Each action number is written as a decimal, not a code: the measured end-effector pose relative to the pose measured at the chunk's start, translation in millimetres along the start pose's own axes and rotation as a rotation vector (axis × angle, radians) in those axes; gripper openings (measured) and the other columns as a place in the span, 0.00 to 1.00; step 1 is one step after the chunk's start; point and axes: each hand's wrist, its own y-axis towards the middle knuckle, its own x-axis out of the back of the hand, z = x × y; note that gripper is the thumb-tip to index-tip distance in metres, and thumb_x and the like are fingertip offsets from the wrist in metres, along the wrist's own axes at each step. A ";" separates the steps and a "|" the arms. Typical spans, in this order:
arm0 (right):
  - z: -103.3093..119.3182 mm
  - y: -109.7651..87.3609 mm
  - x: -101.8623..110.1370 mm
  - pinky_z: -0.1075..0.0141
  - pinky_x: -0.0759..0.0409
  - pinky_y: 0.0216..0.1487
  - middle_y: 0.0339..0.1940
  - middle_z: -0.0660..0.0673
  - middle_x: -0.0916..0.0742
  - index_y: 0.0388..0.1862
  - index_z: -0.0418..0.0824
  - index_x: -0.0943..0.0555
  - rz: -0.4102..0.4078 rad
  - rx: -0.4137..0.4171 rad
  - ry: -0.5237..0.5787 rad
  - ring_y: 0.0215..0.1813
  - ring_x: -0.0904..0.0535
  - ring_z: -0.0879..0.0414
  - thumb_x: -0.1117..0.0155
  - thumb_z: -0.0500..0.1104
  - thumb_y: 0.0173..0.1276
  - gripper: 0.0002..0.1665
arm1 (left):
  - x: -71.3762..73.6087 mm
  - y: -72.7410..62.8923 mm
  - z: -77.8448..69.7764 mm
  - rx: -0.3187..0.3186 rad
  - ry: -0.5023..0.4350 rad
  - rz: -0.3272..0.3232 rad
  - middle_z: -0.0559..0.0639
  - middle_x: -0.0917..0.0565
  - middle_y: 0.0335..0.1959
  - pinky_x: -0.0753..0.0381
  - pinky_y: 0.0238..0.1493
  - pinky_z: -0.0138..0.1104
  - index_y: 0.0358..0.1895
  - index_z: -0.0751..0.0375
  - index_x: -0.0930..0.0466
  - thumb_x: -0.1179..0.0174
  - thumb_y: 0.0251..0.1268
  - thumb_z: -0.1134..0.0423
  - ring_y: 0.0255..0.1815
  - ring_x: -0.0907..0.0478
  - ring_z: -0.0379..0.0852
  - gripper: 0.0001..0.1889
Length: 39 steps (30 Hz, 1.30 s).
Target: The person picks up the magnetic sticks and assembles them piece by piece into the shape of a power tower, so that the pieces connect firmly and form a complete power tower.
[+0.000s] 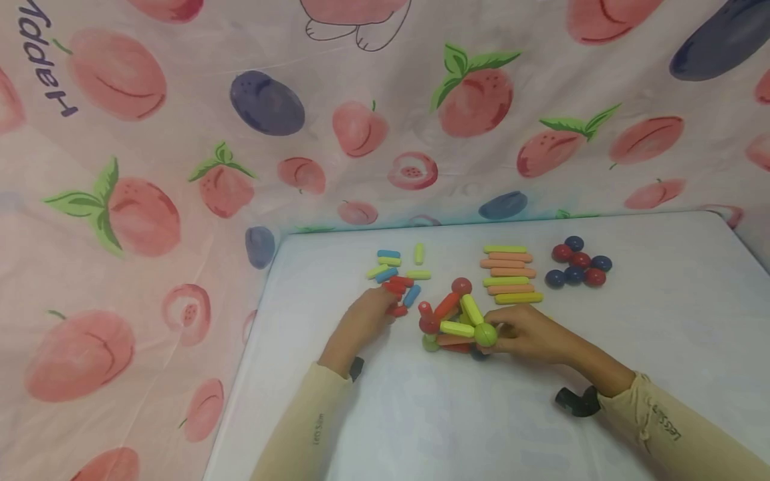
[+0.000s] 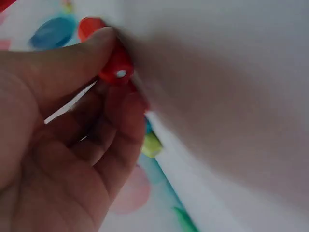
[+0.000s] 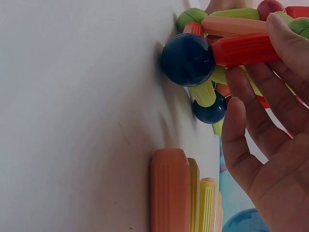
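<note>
While the left hand (image 1: 368, 317) is pinching a red rod (image 2: 116, 64), the right hand (image 1: 535, 333) is gripping the ball-and-rod frame (image 1: 457, 329) just to that rod's right.

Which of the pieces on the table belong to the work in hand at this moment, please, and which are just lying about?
In hand:
- ball-and-rod structure, held by the right hand
- red rod, pinched by the left hand

Lying about, perhaps as spare parts:
- row of orange and yellow-green rods
- loose red and dark blue balls
- short blue and yellow-green rods
</note>
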 end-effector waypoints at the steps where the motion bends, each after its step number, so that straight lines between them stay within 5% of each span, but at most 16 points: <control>1: -0.1 0.1 -0.1 0.64 0.14 0.47 0.36 0.59 0.12 0.40 0.58 0.16 -0.001 0.003 -0.001 0.42 0.18 0.64 0.26 0.53 0.66 0.07 | 4.7 0.9 -2.2 -0.017 -0.033 -0.001 0.44 0.14 0.50 0.17 0.60 0.40 0.58 0.51 0.18 0.33 0.69 0.58 0.52 0.20 0.44 0.16; 4: -0.1 0.5 -0.5 0.64 0.14 0.47 0.36 0.59 0.12 0.40 0.59 0.17 -0.003 0.006 -0.007 0.42 0.18 0.64 0.27 0.52 0.66 0.07 | 22.3 6.8 -14.7 -0.056 -0.196 -0.028 0.45 0.13 0.50 0.17 0.60 0.40 0.57 0.53 0.17 0.33 0.69 0.60 0.53 0.18 0.44 0.16; 7: 0.0 0.6 -0.6 0.65 0.14 0.47 0.34 0.61 0.13 0.39 0.59 0.17 -0.006 0.004 -0.012 0.41 0.19 0.64 0.27 0.54 0.66 0.07 | 35.6 21.8 -32.9 -0.161 -0.392 -0.055 0.44 0.13 0.50 0.16 0.58 0.36 0.57 0.52 0.17 0.31 0.68 0.58 0.53 0.17 0.41 0.16; 10: 0.2 0.5 -1.1 0.65 0.14 0.45 0.34 0.62 0.14 0.39 0.58 0.17 -0.007 0.007 -0.002 0.39 0.20 0.64 0.27 0.55 0.66 0.08 | 39.1 39.8 -51.9 -0.288 -0.577 -0.017 0.45 0.13 0.49 0.16 0.56 0.34 0.55 0.52 0.17 0.31 0.68 0.57 0.54 0.17 0.40 0.15; 13: 0.1 0.6 -2.1 0.66 0.15 0.44 0.34 0.62 0.14 0.40 0.57 0.17 -0.005 0.016 0.018 0.39 0.20 0.63 0.27 0.56 0.66 0.09 | 38.4 53.4 -65.2 -0.366 -0.640 0.047 0.44 0.13 0.47 0.16 0.55 0.32 0.53 0.52 0.16 0.31 0.67 0.58 0.52 0.16 0.38 0.13; 21: -0.2 0.3 -2.9 0.68 0.17 0.42 0.33 0.62 0.15 0.40 0.58 0.17 -0.005 0.013 -0.005 0.38 0.21 0.64 0.27 0.56 0.66 0.09 | 43.7 55.7 -69.3 -0.382 -0.510 0.122 0.42 0.13 0.54 0.17 0.59 0.32 0.62 0.49 0.18 0.32 0.69 0.56 0.57 0.17 0.39 0.19; 25: 0.8 -0.3 -2.0 0.69 0.16 0.43 0.34 0.62 0.15 0.40 0.58 0.17 -0.005 0.006 -0.014 0.38 0.21 0.64 0.27 0.56 0.65 0.09 | 42.6 53.5 -48.3 -0.224 -0.305 0.064 0.46 0.13 0.55 0.16 0.55 0.36 0.60 0.52 0.17 0.36 0.72 0.58 0.55 0.16 0.44 0.16; 28: 1.1 -0.8 -1.9 0.68 0.16 0.43 0.34 0.62 0.15 0.40 0.58 0.17 -0.003 0.006 -0.010 0.38 0.21 0.64 0.26 0.55 0.65 0.09 | 27.8 54.4 -32.3 -0.073 -0.118 0.051 0.48 0.11 0.48 0.16 0.53 0.38 0.53 0.55 0.14 0.35 0.70 0.57 0.50 0.16 0.44 0.12; 31: 0.7 -1.1 -2.1 0.67 0.15 0.44 0.35 0.62 0.14 0.40 0.58 0.17 -0.004 0.004 -0.005 0.39 0.20 0.64 0.26 0.54 0.65 0.09 | 8.9 55.8 -28.0 -0.030 0.007 0.072 0.46 0.11 0.42 0.17 0.53 0.36 0.48 0.55 0.13 0.32 0.67 0.56 0.43 0.18 0.43 0.11; 36: 0.2 -1.2 -2.5 0.65 0.14 0.47 0.35 0.62 0.13 0.39 0.58 0.18 -0.004 -0.014 0.007 0.41 0.18 0.64 0.27 0.55 0.66 0.08 | -3.9 51.8 -37.7 -0.022 0.063 0.049 0.47 0.12 0.42 0.16 0.52 0.36 0.50 0.55 0.15 0.31 0.66 0.58 0.41 0.19 0.43 0.12; 39: 0.1 -1.4 -2.5 0.65 0.14 0.48 0.35 0.62 0.13 0.39 0.58 0.18 -0.005 -0.026 0.005 0.42 0.18 0.64 0.27 0.55 0.66 0.08 | 3.6 39.4 -41.3 0.011 -0.026 -0.011 0.50 0.13 0.48 0.17 0.57 0.40 0.56 0.56 0.16 0.33 0.69 0.58 0.47 0.18 0.45 0.15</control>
